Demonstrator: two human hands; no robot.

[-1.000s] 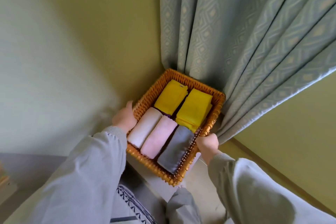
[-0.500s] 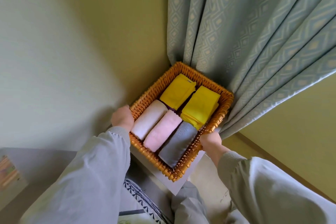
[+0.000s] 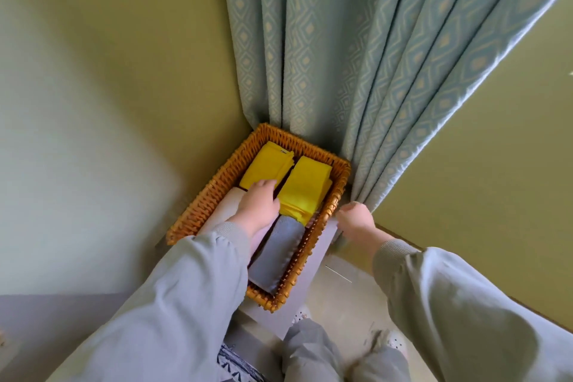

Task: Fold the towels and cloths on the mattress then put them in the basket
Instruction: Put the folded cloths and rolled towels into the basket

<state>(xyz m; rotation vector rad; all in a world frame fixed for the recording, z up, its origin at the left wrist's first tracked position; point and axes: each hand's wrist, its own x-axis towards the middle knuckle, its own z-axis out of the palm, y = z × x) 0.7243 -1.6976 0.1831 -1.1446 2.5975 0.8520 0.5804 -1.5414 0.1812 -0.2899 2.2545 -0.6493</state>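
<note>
The wicker basket (image 3: 198, 214) sits on a small grey stand (image 3: 313, 270), filling most of its top. Two folded yellow cloths (image 3: 305, 186) lie side by side at the basket's far end. A white towel (image 3: 226, 205) lies along the near left side and a grey towel (image 3: 276, 254) along the near right.

The left hand (image 3: 260, 208) reaches in palm down, its fingers resting on the near ends of the yellow cloths. The right hand (image 3: 356, 220) is just outside the right rim, with its fingers bent down out of sight, so I cannot tell its grip.

The stand is tucked into a corner of green walls (image 3: 108, 71), under a patterned blue curtain (image 3: 341, 56), on a pale floor (image 3: 338, 298). The left sleeve (image 3: 186, 288) hides the basket's middle.
</note>
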